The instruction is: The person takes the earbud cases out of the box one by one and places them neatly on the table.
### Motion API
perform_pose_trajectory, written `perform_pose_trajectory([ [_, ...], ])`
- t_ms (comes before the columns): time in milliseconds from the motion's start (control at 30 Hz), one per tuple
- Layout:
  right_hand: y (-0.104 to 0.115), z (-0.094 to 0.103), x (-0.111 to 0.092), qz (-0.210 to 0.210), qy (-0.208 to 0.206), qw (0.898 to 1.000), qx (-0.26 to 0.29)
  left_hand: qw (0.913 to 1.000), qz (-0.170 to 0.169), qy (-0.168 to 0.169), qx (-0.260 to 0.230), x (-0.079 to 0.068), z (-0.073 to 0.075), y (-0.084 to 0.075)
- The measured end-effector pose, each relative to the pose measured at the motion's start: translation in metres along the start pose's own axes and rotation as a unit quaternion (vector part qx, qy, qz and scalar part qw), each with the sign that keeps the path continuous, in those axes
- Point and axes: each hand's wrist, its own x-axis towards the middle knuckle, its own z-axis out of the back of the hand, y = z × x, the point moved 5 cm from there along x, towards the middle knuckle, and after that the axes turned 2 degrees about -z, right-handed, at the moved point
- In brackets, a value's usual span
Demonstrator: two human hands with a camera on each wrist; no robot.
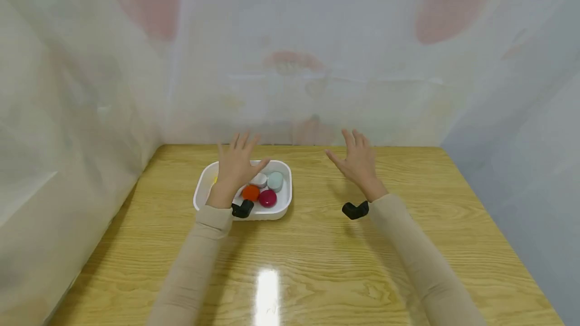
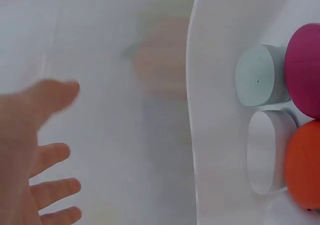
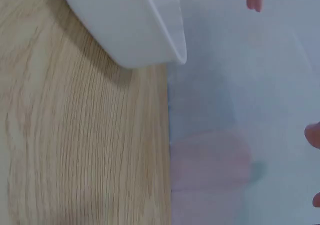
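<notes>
My left hand (image 1: 236, 167) is spread open above a white plastic tub (image 1: 288, 192), covering part of its left side. Inside lie rounded pieces: an orange one (image 1: 250, 193), a magenta one (image 1: 268, 198), a pale blue one (image 1: 275, 181) and a white one (image 1: 259, 180). A bit of yellow (image 1: 215, 179) shows at the tub's left. Over the table to the right of the tub, my right hand (image 1: 360, 162) hovers with its fingers extended and thumb out, holding nothing. The left wrist view shows the left thumb and fingers (image 2: 52, 190) apart from the pieces.
The wood-grain table (image 1: 317, 255) spreads out beneath both arms. Pale patterned sheeting (image 1: 290, 99) hangs along its back edge and both sides. A black wrist mount (image 1: 242, 209) juts from the left wrist, and another mount (image 1: 355, 210) from the right.
</notes>
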Motion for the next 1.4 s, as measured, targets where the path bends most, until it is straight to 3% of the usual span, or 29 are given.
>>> perform_pose_trajectory([
  [200,0.018,-0.001,-0.008,0.031,0.013,0.990,0.134,0.9935,-0.021,-0.072,-0.085,-0.019,0.015,0.016],
  [300,0.027,-0.007,-0.014,0.044,0.031,0.984,0.168,0.9898,-0.018,-0.090,-0.109,-0.029,0.019,0.026],
  [500,0.040,-0.020,-0.024,0.064,0.043,0.971,0.227,0.9822,0.005,-0.083,-0.169,-0.048,0.016,0.051],
  [667,0.047,-0.031,-0.031,0.063,0.055,0.953,0.290,0.9756,0.051,-0.057,-0.206,-0.064,0.009,0.077],
  [833,0.054,-0.038,-0.035,0.057,0.061,0.939,0.333,0.9658,0.061,-0.070,-0.242,-0.078,0.007,0.100],
  [933,0.063,-0.041,-0.038,0.063,0.067,0.930,0.355,0.9576,0.069,-0.046,-0.276,-0.084,0.001,0.113],
  [1000,0.070,-0.044,-0.040,0.063,0.078,0.925,0.366,0.9500,0.085,-0.008,-0.301,-0.088,-0.006,0.121],
  [1167,0.090,-0.052,-0.048,0.066,0.118,0.911,0.389,0.9238,0.099,0.071,-0.363,-0.100,-0.023,0.134],
  [1267,0.102,-0.057,-0.052,0.083,0.139,0.903,0.398,0.9139,0.095,0.083,-0.386,-0.106,-0.031,0.141],
  [1400,0.117,-0.063,-0.054,0.111,0.165,0.894,0.401,0.9092,0.091,0.091,-0.396,-0.113,-0.040,0.148],
])
